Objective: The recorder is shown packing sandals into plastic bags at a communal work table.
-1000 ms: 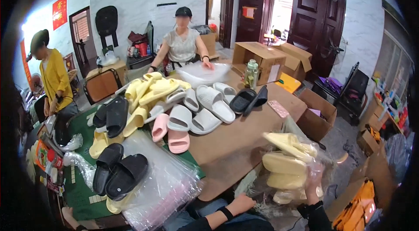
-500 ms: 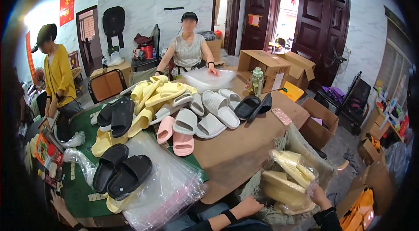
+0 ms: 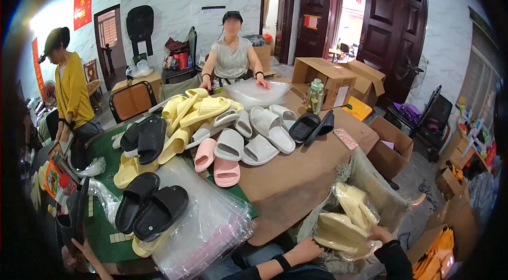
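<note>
At the lower edge the left hand [image 3: 306,251] grips the near end of a clear bag of pale yellow slippers [image 3: 343,227], fingers curled under it, while the right hand [image 3: 380,234] clasps the same bag from the far side, fingers closed on the plastic. The bag hangs at the mouth of a woven sack [image 3: 373,184] that stands against the right edge of the brown table [image 3: 296,179]. Just left of the hands lies a stack of clear plastic bags [image 3: 203,227], and beside it a pair of black slippers [image 3: 151,208] rests on a green mat [image 3: 103,227]. Further on, pink slippers [image 3: 217,163], white slippers [image 3: 259,134] and a heap of yellow slippers [image 3: 193,113] spread over the table's middle. At the far end a seated person [image 3: 231,60] presses both hands on a clear bag [image 3: 256,92], with open cardboard boxes [image 3: 338,76] to the right. A person in a yellow top [image 3: 71,89] stands at the left.
</note>
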`<state>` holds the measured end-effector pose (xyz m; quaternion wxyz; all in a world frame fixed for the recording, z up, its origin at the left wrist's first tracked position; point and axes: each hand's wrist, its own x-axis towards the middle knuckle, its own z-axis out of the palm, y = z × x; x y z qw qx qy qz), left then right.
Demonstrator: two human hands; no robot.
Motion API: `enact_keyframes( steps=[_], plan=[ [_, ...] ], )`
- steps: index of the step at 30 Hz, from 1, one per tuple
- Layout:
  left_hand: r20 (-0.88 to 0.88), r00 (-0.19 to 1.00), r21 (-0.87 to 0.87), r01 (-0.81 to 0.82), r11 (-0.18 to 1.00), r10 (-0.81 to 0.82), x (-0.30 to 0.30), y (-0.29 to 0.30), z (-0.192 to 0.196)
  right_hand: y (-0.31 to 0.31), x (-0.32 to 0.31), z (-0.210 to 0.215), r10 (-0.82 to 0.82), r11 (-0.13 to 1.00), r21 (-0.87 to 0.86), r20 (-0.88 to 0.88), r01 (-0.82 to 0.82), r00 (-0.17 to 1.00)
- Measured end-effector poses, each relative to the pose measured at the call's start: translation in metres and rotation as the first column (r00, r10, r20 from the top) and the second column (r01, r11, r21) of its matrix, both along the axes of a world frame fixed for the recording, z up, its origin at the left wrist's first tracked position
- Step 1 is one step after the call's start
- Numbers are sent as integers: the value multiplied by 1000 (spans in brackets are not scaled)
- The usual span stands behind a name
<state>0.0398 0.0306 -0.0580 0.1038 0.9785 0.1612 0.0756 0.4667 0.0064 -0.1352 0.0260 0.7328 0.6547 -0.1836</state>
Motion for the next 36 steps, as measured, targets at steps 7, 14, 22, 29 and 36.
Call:
enact_keyframes(
  steps=[7, 14, 22, 29, 36],
  plan=[
    [448, 890, 22, -100, 995, 79, -1, -2, -37, 47, 3, -55, -23, 996, -84, -127, 12, 992],
    [205, 977, -38, -56, 998, 63, -4, -6, -34, 44, -19, -14, 260, 947, -200, 25, -250, 965],
    [147, 978, -69, -138, 988, 147, 0, -2, -33, 55, -23, -20, -82, 991, -134, -412, 29, 908],
    [164, 982, -101, -81, 992, 97, -14, 5, -28, 58, -35, -4, -526, 848, -390, -541, 358, 656],
    [132, 989, -66, -58, 996, 66, -3, 5, -32, 91, -103, 102, -245, 942, 281, 213, 181, 946]
  ],
)
